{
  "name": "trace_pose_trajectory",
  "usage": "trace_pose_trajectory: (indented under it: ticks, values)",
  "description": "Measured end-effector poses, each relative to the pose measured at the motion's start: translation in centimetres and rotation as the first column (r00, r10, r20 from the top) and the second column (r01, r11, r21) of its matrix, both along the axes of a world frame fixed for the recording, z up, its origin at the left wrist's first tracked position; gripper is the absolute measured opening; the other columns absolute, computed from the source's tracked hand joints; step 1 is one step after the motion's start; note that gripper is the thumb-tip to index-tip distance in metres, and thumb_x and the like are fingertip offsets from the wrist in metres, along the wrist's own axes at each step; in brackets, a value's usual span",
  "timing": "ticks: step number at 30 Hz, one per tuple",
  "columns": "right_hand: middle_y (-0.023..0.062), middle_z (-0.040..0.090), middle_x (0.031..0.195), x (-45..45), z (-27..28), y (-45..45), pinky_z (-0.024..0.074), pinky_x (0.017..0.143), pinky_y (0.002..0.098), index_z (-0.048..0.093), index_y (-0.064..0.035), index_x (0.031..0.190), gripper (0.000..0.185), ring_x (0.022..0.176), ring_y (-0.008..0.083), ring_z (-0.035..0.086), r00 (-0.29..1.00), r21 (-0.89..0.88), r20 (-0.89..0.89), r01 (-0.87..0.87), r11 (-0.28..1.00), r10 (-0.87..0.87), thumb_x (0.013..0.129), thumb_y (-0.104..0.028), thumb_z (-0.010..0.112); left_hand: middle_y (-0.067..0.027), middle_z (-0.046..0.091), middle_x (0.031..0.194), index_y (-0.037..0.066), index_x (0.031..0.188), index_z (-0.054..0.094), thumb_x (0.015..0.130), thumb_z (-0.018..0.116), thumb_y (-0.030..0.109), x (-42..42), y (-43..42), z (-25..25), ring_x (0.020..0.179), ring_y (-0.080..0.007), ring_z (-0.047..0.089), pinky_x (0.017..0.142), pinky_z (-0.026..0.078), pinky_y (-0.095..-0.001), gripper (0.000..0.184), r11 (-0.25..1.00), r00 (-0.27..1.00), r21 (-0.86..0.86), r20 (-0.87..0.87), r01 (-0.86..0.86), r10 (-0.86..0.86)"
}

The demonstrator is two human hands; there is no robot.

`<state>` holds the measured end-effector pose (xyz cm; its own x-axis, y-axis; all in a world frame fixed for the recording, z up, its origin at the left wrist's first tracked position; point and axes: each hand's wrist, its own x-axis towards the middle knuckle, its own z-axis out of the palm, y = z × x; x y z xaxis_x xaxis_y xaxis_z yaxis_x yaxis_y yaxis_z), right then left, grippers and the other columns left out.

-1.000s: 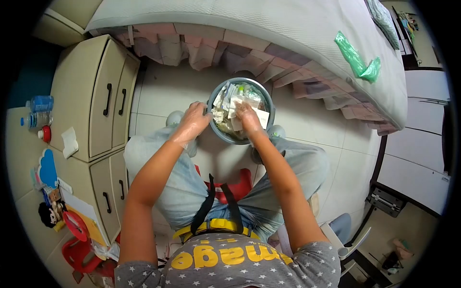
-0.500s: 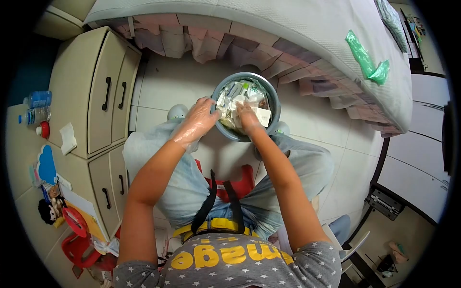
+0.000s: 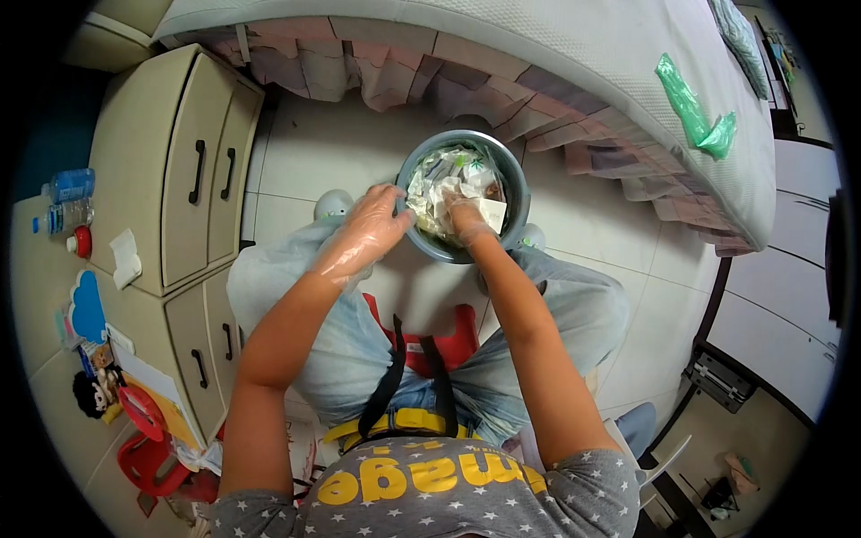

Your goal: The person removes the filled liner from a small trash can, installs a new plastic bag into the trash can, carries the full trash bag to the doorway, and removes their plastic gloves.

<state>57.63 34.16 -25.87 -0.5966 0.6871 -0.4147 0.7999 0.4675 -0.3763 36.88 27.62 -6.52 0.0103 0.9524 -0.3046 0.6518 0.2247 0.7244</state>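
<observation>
A round grey-blue trash bin stands on the floor between my knees, filled with crumpled paper, plastic wrappers and other waste. My left hand, in a thin clear plastic glove, grips the bin's left rim. Inside the bin, my right hand, also in a clear glove, presses down into the waste. Its fingertips are hidden among whitish crumpled paper, so whether they grasp anything is unclear. A flat white piece lies just right of that hand.
A bed with a ruffled skirt runs along the far side, with a green plastic bag on it. Beige cabinets flank the left, bearing bottles and small items. A red stool is beneath me.
My right hand has pushed slightly deeper into the waste, and the whitish paper around its fingers has shifted. My left hand stays at the rim.
</observation>
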Motion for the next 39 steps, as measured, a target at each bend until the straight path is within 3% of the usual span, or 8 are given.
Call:
trace_pose_trajectory:
  ticks: [15, 18, 21, 23, 27, 29, 32, 39]
  values:
    - [0.0161, 0.038, 0.127, 0.4, -4.7, 0.2, 0.0327, 0.095, 0.0352, 0.037, -0.0029, 0.123, 0.052, 0.111, 0.0319, 0.043, 0.991, -0.071, 0.130, -0.013, 0.997, 0.023, 0.072, -0.006, 0.048, -0.0225, 0.047, 0.111, -0.005, 0.105, 0.049, 0.077, 0.051, 0.026, 0.5, 0.1, 0.6, 0.102, -0.0351, 0.046, 0.090, 0.035, -0.0379, 0.042, 0.999, 0.999, 0.025, 0.017, 0.040, -0.041]
    - [0.0124, 0.054, 0.108, 1.3, -9.7, -0.4, 0.0422, 0.077, 0.0392, 0.045, -0.0014, 0.114, 0.040, 0.089, 0.0290, 0.057, 0.983, 0.500, 0.168, -0.153, 0.852, 0.078, 0.076, -0.013, 0.044, -0.0224, 0.046, 0.112, -0.005, 0.106, 0.048, 0.077, 0.051, 0.026, 0.6, 0.2, 0.9, 0.104, -0.0350, 0.045, 0.090, 0.035, -0.0379, 0.042, 0.999, 0.999, 0.015, 0.027, 0.038, -0.039]
    - [0.0118, 0.053, 0.111, 0.7, -6.8, -0.4, 0.0414, 0.077, 0.0408, 0.045, -0.0012, 0.114, 0.040, 0.091, 0.0276, 0.056, 0.968, 0.383, 0.235, -0.172, 0.908, 0.084, 0.076, -0.014, 0.045, -0.0222, 0.045, 0.114, -0.005, 0.106, 0.048, 0.078, 0.051, 0.027, 0.6, 0.2, 0.6, 0.105, -0.0350, 0.044, 0.091, 0.034, -0.0378, 0.043, 0.999, 0.998, 0.018, 0.039, 0.039, -0.039]
    - [0.0146, 0.041, 0.126, -0.2, -2.7, 0.0, 0.0355, 0.091, 0.0373, 0.038, -0.0046, 0.123, 0.050, 0.103, 0.0318, 0.050, 0.991, -0.053, 0.131, -0.008, 0.999, 0.014, 0.074, -0.010, 0.047, -0.0220, 0.045, 0.114, -0.005, 0.107, 0.048, 0.078, 0.051, 0.027, 0.4, 0.2, 0.2, 0.105, -0.0351, 0.044, 0.091, 0.034, -0.0377, 0.043, 0.999, 0.999, 0.029, 0.033, 0.042, -0.043]
    - [0.0154, 0.045, 0.122, 0.0, -2.7, -0.1, 0.0356, 0.090, 0.0344, 0.036, -0.0057, 0.126, 0.049, 0.102, 0.0286, 0.051, 0.981, -0.036, 0.190, -0.025, 0.999, 0.031, 0.079, -0.015, 0.046, -0.0218, 0.044, 0.114, -0.005, 0.107, 0.048, 0.078, 0.050, 0.027, 0.1, 0.2, -0.1, 0.104, -0.0348, 0.044, 0.091, 0.034, -0.0377, 0.043, 0.999, 0.999, 0.002, 0.035, 0.035, -0.035]
    - [0.0136, 0.047, 0.119, 0.5, -2.9, -0.1, 0.0347, 0.090, 0.0308, 0.039, -0.0052, 0.125, 0.045, 0.101, 0.0238, 0.050, 0.890, -0.418, -0.095, 0.370, 0.830, -0.445, 0.084, -0.023, 0.044, -0.0219, 0.044, 0.114, -0.005, 0.107, 0.048, 0.079, 0.050, 0.027, -0.2, 0.5, -0.1, 0.105, -0.0347, 0.044, 0.091, 0.034, -0.0376, 0.043, 0.999, 0.999, -0.011, 0.037, 0.035, -0.035]
    - [0.0110, 0.048, 0.119, 0.4, -0.4, -0.9, 0.0338, 0.089, 0.0282, 0.044, -0.0066, 0.122, 0.043, 0.101, 0.0200, 0.048, 0.701, -0.510, -0.145, 0.552, 0.660, -0.698, 0.087, -0.030, 0.041, -0.0215, 0.044, 0.114, -0.004, 0.108, 0.047, 0.079, 0.050, 0.028, -0.4, 0.8, -0.1, 0.105, -0.0343, 0.044, 0.091, 0.034, -0.0373, 0.044, 0.998, 0.996, -0.053, 0.088, 0.035, -0.030]
    - [0.0167, 0.054, 0.108, 1.0, 10.5, -3.6, 0.0353, 0.085, 0.0295, 0.052, 0.0023, 0.104, 0.037, 0.103, 0.0247, 0.049, 0.727, -0.434, -0.396, 0.390, 0.812, -0.561, 0.086, -0.028, 0.041, -0.0198, 0.046, 0.112, -0.003, 0.107, 0.048, 0.079, 0.050, 0.027, -0.9, 0.8, 0.2, 0.103, -0.0339, 0.045, 0.089, 0.036, -0.0363, 0.041, 1.000, 1.000, -0.018, 0.016, -0.023, 0.023]
